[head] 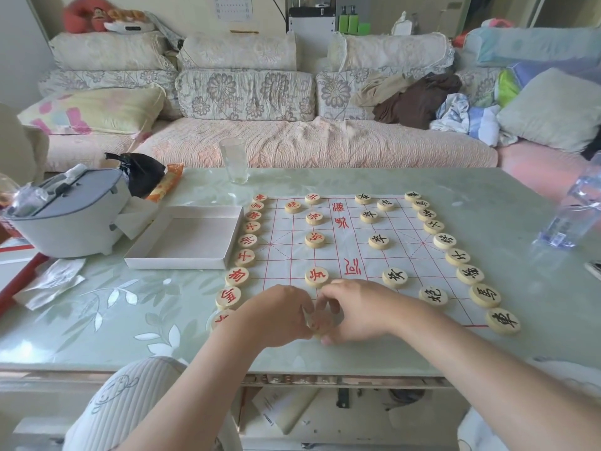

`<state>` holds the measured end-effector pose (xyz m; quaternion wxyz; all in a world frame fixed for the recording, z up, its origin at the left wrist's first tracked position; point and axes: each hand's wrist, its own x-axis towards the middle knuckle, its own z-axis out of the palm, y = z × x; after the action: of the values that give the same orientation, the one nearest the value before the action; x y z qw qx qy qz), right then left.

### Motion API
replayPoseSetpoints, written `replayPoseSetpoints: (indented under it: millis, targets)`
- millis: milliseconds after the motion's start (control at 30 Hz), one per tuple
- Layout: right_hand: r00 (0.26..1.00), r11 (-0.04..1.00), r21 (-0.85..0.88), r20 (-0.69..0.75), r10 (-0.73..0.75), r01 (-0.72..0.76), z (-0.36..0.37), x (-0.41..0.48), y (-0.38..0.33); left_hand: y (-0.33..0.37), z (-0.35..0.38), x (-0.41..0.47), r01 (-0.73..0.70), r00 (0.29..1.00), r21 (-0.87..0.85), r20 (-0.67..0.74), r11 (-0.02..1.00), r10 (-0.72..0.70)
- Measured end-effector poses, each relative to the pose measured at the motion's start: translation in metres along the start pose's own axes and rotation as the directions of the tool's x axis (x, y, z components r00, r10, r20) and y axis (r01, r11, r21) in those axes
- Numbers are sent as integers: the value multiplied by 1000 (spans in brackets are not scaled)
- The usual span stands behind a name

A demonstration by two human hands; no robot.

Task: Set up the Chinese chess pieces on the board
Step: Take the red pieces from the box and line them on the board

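Bare lane down board [354, 249] centre, red pieces [245, 258] fence L edge, black pieces [458, 257] R edge, white box [182, 239] just L, glass [233, 164] far side, bottle [569, 216] far R.

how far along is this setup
Nearly done. The red back row and black back row each show nine pieces. Four red soldiers, four black soldiers, one red cannon and two black cannons stand on the board. In hand: left hand and right hand meet at the near edge, fingers curled over something I can't make out. Left: probably the near red cannon and last soldiers, in covered spots.
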<state>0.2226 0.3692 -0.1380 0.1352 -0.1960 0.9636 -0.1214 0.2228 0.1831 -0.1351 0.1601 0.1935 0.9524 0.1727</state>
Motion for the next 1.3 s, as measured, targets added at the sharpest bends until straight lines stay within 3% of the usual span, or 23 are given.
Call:
replayPoseSetpoints:
  millis: [300,500,700,900,1100,1300]
  targets:
    - [999,999,36,32,28,-29,-12,1,-1,-10,-17,-2,7,1000,-60,-19,998,-8]
    - [989,987,162,-144,27,-3,-18,24,-10,-46,-39,-2,102,982,-137,-144,985,-122]
    - [996,999,36,-91,10,-6,-9,46,-29,-44,-29,7,101,984,-15,-146,995,-102]
    - [993,1000,-9,-118,21,-22,-5,49,-36,-45,-21,15,102,989,-4,-105,995,-102]
    - [994,997,57,-94,-47,53,-7,51,-40,-44,-22,17,136,970,16,-203,991,-130]
    - [999,996,-85,-40,-7,4,-10,46,-33,-56,-29,14,153,960,45,-244,987,-138]
